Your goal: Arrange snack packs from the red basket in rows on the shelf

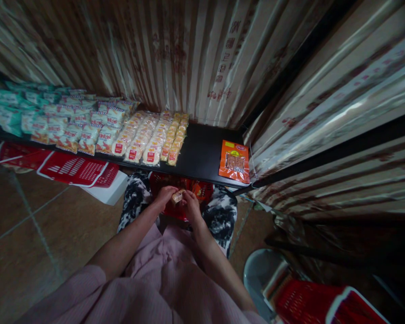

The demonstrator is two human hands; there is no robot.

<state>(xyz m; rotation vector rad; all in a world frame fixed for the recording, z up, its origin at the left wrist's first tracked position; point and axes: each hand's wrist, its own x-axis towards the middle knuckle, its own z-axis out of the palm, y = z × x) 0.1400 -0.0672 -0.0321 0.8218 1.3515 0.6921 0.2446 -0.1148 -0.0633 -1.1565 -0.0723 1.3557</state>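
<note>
My left hand [164, 196] and my right hand [191, 203] meet just below the front edge of a black shelf [202, 153], over a red basket [175, 210] between my knees. Both hands have their fingers closed on a small tan snack packet [177, 196] held between them. Orange packets [202, 190] lie in the basket under my hands. On the shelf to the right lies one flat orange snack packet [234, 161], apart from my hands.
Rows of snack packets [145, 137] fill the shelf's left part, with teal ones [10, 112] at the far left. Red baskets [74, 168] lie on the tiled floor at left; another red basket [310, 301] and a grey bin [261, 274] at lower right. Striped curtains hang behind.
</note>
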